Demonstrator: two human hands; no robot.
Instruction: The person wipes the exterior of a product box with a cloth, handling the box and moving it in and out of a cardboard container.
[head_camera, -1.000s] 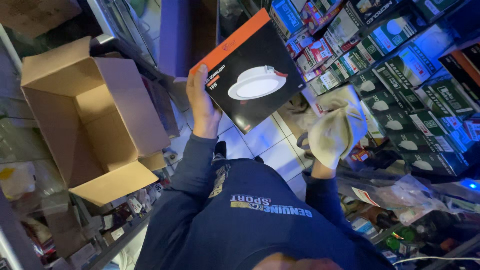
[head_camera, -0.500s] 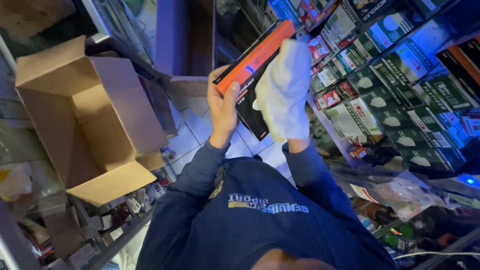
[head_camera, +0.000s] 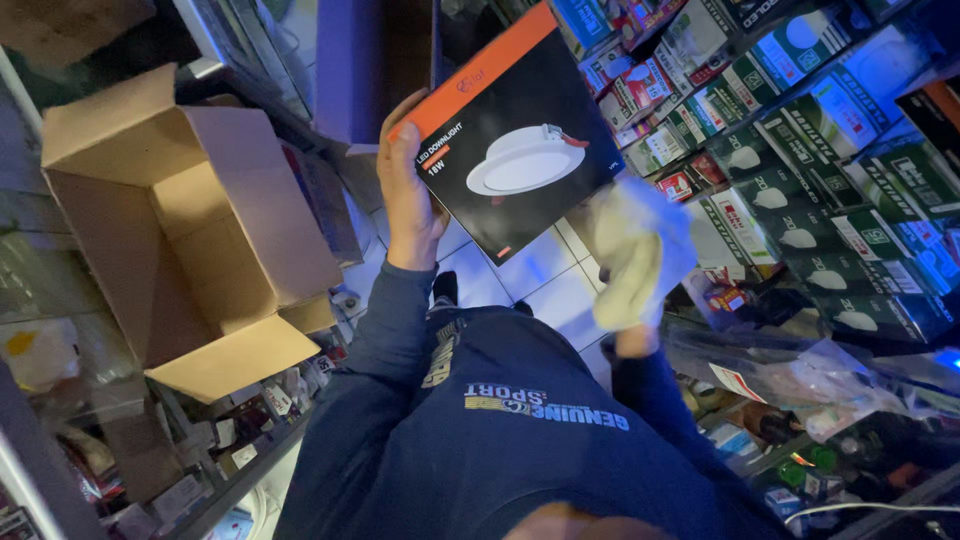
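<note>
Left hand (head_camera: 410, 190) gripping black-and-orange lamp box (head_camera: 515, 140), front face shown; right hand (head_camera: 635, 265) wrapped in white cloth (head_camera: 640, 245), off box; open carton (head_camera: 190, 230) beside, no box inside yet.

Downlight box (head_camera: 520, 150): black face, orange band along one edge, white round lamp pictured. Cloth (head_camera: 635, 255) in right hand: pale cream-white. Sleeves and sweatshirt (head_camera: 500, 440): dark navy, white lettering. Open carton (head_camera: 190, 240): plain brown cardboard. Shelf boxes (head_camera: 800, 190): green and white, some red. Floor tiles (head_camera: 540, 280): white.
</note>
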